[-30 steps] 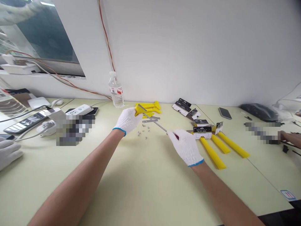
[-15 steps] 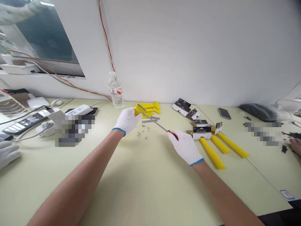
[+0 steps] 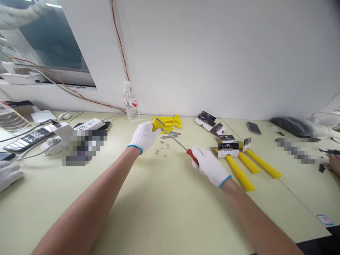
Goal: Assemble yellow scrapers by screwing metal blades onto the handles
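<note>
My left hand, in a white knit glove, is closed around a yellow scraper with a metal blade along its edge. In my gloved right hand is a screwdriver with a red handle, its long shaft pointing up and left to the scraper's head. Whether its tip sits in a screw is too small to tell. Several small screws lie scattered below the shaft. Behind it are loose metal blades and several yellow scraper parts.
To the right lie yellow-handled scrapers with black-and-white cards, and loose cards behind them. A water bottle stands by the wall. Power strip, phones and cables occupy the left. Other people's hands show at both edges, one gloved.
My right hand has shifted slightly down and right and its grip has turned, showing more of the red handle. My left hand and the scraper stay nearly still.
</note>
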Demonstrator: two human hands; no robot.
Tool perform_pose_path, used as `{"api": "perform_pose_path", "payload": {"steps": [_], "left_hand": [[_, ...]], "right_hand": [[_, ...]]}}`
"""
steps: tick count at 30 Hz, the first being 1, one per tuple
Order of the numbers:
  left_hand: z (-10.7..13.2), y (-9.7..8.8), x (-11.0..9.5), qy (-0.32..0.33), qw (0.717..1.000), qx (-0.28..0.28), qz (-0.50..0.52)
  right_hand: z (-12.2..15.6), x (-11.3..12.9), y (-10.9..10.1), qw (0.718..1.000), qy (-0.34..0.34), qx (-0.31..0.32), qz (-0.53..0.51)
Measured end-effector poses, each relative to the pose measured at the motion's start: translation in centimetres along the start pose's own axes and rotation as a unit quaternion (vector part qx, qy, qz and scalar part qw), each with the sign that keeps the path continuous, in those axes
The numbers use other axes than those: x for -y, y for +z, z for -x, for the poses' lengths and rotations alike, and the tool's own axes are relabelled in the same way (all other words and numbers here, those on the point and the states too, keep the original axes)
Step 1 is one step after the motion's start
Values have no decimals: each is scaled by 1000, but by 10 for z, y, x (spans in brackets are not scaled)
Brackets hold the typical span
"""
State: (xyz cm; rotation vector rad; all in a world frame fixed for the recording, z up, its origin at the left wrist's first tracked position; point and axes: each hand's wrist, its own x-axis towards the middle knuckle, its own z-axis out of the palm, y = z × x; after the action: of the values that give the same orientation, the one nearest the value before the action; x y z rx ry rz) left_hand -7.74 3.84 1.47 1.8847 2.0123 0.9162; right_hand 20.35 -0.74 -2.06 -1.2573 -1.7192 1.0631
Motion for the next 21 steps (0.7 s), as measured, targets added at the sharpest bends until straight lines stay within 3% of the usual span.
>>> {"api": "perform_pose_path", "payload": {"steps": [7,13,21], "left_hand": [[-2,2,2,-6,1000,-4,-8],[-1,3,1,-7,1000,-5,-4],[1,2,-1,-25,1000,-3,19]], "right_hand": [[-5,-5,3,994,-73,-63,48],[0,-1,3,942,-131,-129,282],[1,4,7,939,-147,-134,280]]}}
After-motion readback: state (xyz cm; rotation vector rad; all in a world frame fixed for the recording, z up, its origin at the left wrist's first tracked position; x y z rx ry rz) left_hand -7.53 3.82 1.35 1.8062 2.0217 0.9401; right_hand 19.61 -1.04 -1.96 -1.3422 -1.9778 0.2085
